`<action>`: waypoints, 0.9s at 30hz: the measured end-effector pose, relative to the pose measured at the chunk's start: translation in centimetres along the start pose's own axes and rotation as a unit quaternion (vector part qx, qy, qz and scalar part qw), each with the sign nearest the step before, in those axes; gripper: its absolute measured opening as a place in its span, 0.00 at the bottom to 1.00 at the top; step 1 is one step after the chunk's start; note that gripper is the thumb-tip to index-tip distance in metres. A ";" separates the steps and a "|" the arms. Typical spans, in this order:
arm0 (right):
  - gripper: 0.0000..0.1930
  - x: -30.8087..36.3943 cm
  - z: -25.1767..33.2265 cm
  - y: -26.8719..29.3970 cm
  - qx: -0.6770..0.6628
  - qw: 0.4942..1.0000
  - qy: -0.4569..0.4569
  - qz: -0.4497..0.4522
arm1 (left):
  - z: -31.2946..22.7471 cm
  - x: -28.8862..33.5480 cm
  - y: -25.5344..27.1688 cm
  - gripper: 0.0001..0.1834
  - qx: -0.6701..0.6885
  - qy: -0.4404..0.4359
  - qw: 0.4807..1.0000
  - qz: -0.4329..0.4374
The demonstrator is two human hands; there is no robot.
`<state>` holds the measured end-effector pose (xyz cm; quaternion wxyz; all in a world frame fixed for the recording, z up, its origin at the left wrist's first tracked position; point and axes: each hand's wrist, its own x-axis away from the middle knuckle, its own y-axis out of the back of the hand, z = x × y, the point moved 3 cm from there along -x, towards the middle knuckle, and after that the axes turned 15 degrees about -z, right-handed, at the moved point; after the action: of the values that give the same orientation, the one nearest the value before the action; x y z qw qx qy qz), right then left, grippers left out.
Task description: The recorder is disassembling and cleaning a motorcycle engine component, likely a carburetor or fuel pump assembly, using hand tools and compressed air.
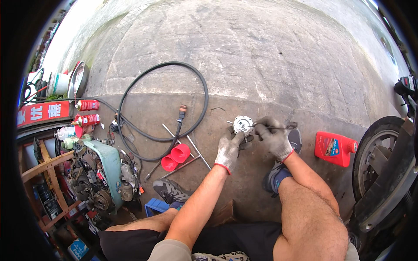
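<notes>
My left hand (228, 150), in a grey-white work glove with a red cuff, is closed around a round silver metal part (242, 125), perhaps a carburetor. Its open round face is turned up, with a small tube sticking out at its left. My right hand (274, 137), gloved the same way and dirty at the fingers, grips a thin dark tool (282, 127) that looks like a screwdriver. The tool lies almost level, its thin end at the right edge of the metal part and its thicker end pointing right. The exact contact between tip and part is too small to make out.
A black hose (205, 93) loops over the concrete at left. Near my left shoe lie a metal cross wrench (197, 152) and red funnels (180, 153). To the right are a red oil jug (333, 148) and a wheel (375, 161). Engine parts (93, 178) crowd the left side.
</notes>
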<state>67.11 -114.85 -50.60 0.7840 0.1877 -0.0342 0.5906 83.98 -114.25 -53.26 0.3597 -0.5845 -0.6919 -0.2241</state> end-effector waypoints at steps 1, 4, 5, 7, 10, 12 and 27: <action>0.08 -0.3 -0.6 0.6 -0.034 0.993 -0.101 -0.043 | 0.0 -0.3 0.2 0.23 -0.028 0.007 0.999 -0.015; 0.08 -1.0 -1.1 0.6 0.010 0.986 -0.158 -0.051 | 1.0 -1.8 2.4 0.22 -0.068 0.025 0.996 -0.046; 0.14 -1.1 -1.7 0.6 0.049 0.983 -0.172 -0.036 | 1.2 -2.2 2.8 0.23 -0.079 0.027 0.995 -0.058; 0.17 -1.1 -2.2 0.7 0.121 0.980 -0.159 0.010 | 1.8 -2.8 3.1 0.23 -0.082 0.009 0.995 -0.064; 0.22 -0.9 -2.4 -0.4 0.230 0.960 -0.127 0.098 | 2.5 -3.9 4.6 0.21 -0.150 -0.070 0.983 -0.082; 0.21 -1.1 -3.3 -1.1 0.340 0.919 -0.006 0.201 | 3.2 -5.6 6.0 0.25 -0.370 -0.171 0.908 -0.102; 0.19 -1.7 -6.0 -0.5 0.427 0.895 0.075 0.102 | -6.8 -1.5 8.1 0.22 -0.556 -0.293 0.775 -0.071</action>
<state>66.12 -114.49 -56.74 0.5644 0.4549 0.2611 0.6374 93.55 -118.43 -51.00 -0.2647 -0.6693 -0.5582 -0.4127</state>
